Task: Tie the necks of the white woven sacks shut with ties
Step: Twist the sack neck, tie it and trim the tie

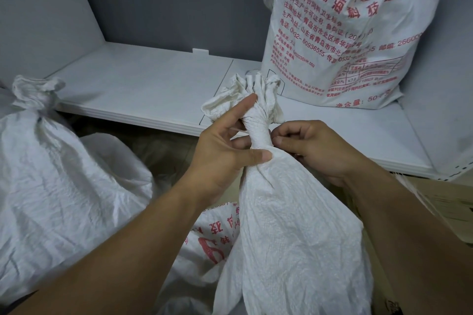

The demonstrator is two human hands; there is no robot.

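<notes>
Between the fingers stands the gathered neck (256,126) of a soft, limp woven sack (294,225), the left hand (222,151) pinching the thin tie (239,131), the right hand (309,153) pinching the neck, probably best gripped just below the wrap.

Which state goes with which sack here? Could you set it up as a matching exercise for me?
Things: 1 plain white woven sack at far left; 2 red-printed white woven sack at upper right; 3 plain white woven sack in the middle.
States: A neck held by left hand and right hand; B stands on white shelf; C neck cinched, untouched.
Pairs: 1-C, 2-B, 3-A.
</notes>
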